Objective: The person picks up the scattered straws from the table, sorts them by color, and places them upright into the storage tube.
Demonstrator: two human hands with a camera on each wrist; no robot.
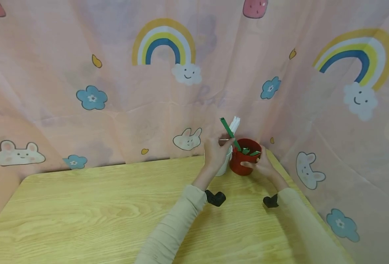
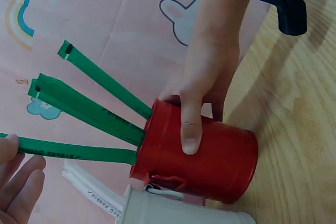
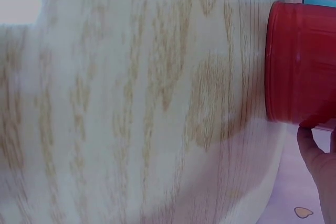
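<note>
My left hand (image 1: 214, 151) pinches the upper part of a long green stick packet (image 2: 79, 149) with dark print. The packet's lower end is inside the rim of a red bucket (image 1: 241, 165). Two more green packets (image 2: 89, 109) stick out of that bucket in the left wrist view. My right hand (image 1: 264, 165) grips the bucket's right side, its thumb (image 2: 191, 135) along the wall and the other fingers mostly hidden behind. Touching or close beside the red bucket, on its left, stands a white bucket (image 2: 173, 208) with white stick packets (image 1: 235, 124) in it, partly hidden by my left hand.
Both buckets stand near the back right corner of a wood-grain table (image 1: 98, 209). A pink printed curtain (image 1: 122, 110) hangs behind the table and along its right side. Black wrist mounts (image 1: 216, 198) jut from under both sleeves.
</note>
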